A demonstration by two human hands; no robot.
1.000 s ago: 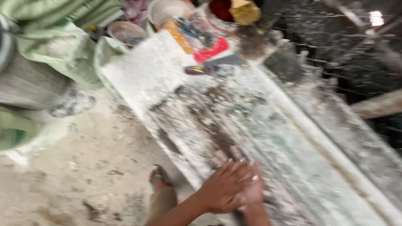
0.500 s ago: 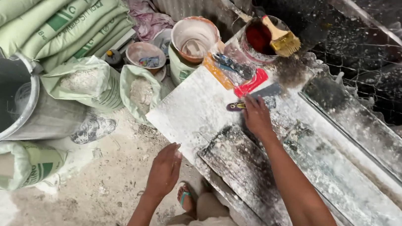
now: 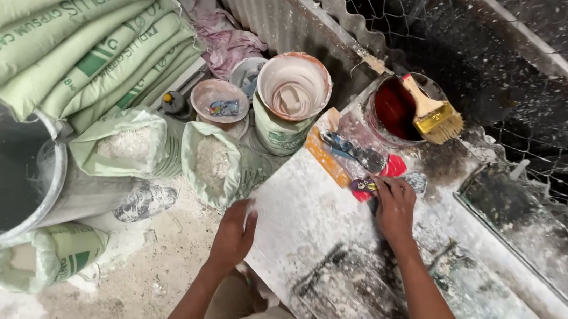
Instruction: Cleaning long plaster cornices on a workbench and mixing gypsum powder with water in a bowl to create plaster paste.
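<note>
The right hand (image 3: 395,210) lay fingers-down on a red-handled tool (image 3: 372,188) near the surface's (image 3: 313,219) far end, its grip not clearly closed. The left hand (image 3: 234,235) clasped the surface's left edge. A yellow brush (image 3: 433,115) rested across the red-stained bucket (image 3: 391,114) beyond.

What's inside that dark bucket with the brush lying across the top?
The dark bucket shows a red inner wall, likely paint. A yellow-bristled brush rests across its rim. The bottom lies in shadow, so how full it is cannot be seen.

You see two hands, left hand (image 3: 232,235) and right hand (image 3: 395,208), two open powder sacks (image 3: 158,148), one yellow-bristled brush (image 3: 433,114), one white bucket (image 3: 290,104), one grey drum (image 3: 1,175).
</note>
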